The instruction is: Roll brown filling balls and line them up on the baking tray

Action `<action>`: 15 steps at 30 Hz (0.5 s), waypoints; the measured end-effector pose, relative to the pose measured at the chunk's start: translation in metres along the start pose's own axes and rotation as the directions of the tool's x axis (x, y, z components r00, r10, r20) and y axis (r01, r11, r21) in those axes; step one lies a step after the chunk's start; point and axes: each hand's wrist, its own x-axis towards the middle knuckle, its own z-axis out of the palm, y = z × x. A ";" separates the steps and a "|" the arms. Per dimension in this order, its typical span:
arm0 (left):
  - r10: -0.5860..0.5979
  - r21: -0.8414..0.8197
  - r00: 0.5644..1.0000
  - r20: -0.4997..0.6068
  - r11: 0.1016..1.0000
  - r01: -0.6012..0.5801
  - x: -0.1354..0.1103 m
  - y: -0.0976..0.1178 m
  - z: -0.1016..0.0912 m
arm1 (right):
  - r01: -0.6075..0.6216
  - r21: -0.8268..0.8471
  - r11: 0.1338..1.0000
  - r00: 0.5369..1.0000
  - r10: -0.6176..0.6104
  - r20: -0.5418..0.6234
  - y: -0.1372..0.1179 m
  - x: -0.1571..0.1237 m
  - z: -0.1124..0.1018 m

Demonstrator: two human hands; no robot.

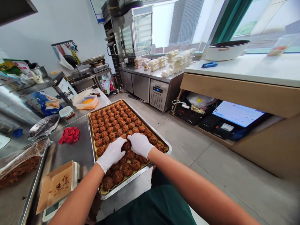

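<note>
A metal baking tray [140,116] lined with yellow paper lies on the steel worktop, filled with several rows of brown dough balls [112,125]. Both my hands wear white gloves. My left hand [112,153] and my right hand [140,144] rest side by side over the balls in the near half of the tray, fingers curved down onto one dough ball [127,146] between them. Whether they grip it or only press it is hard to tell.
A cardboard box [56,186] sits on a scale [52,211] at the near left. A red cloth [69,135], a foil-wrapped bowl [43,126] and plastic containers [86,101] lie beyond. A bagged tray [21,162] is at far left. Oven and counters stand behind.
</note>
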 end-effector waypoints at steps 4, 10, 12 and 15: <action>-0.025 -0.015 0.999 -0.041 1.000 0.024 -0.008 0.002 -0.015 | -0.035 0.059 0.998 0.999 0.034 0.013 0.000 0.006 0.004; -0.203 -0.121 0.928 -0.313 0.978 0.173 -0.072 0.010 -0.052 | -0.111 0.404 0.908 0.977 0.175 -0.124 0.003 -0.002 -0.006; -0.300 -0.219 0.865 -0.402 0.949 0.227 -0.104 0.017 -0.056 | -0.079 0.598 0.797 0.960 0.223 -0.170 0.003 -0.013 -0.015; -0.381 -0.306 0.753 -0.536 0.919 0.248 -0.144 0.037 -0.049 | 0.017 0.867 0.498 0.974 0.187 -0.127 -0.019 -0.043 -0.022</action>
